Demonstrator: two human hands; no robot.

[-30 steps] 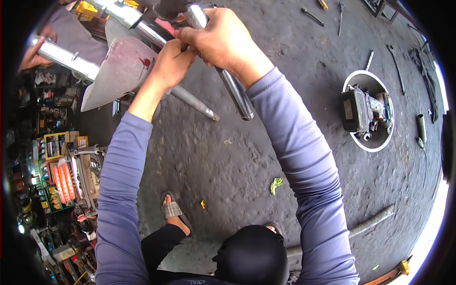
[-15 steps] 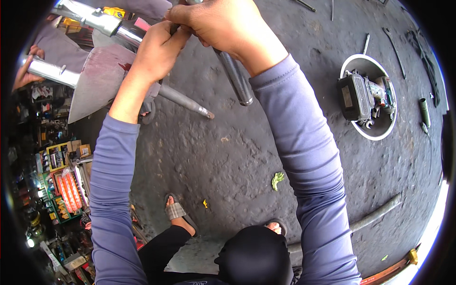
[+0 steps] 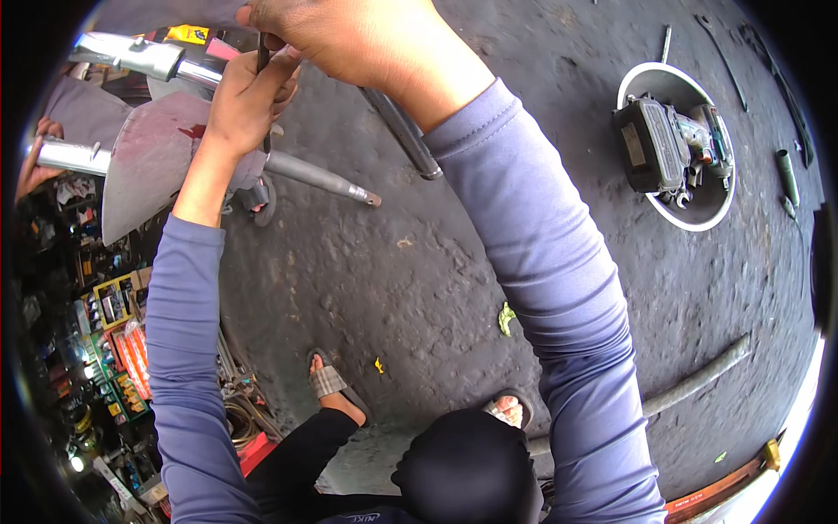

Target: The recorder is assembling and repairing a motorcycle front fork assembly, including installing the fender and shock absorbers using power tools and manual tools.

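My left hand is closed, its thumb and fingers pinching a thin dark strip. Close above it, my right hand curls its fingers inward; what they hold is hidden behind its back. A dark tube sticks out below the right hand; whether the hand grips it cannot be told. Beside my left hand is a scuffed grey curved fender, with a grey rod reaching right from it. Two shiny metal tubes lie at the left, an upper one and a lower one.
Another person's hand holds the lower tube's end. A grey basin at the right contains a black case and a power tool. A long pipe lies on the dark floor. Crowded shelves line the left.
Both hands have shifted left and upward in view, the right one further. The thin dark strip now shows at my left thumb. The whole scene has shifted slightly with the head.
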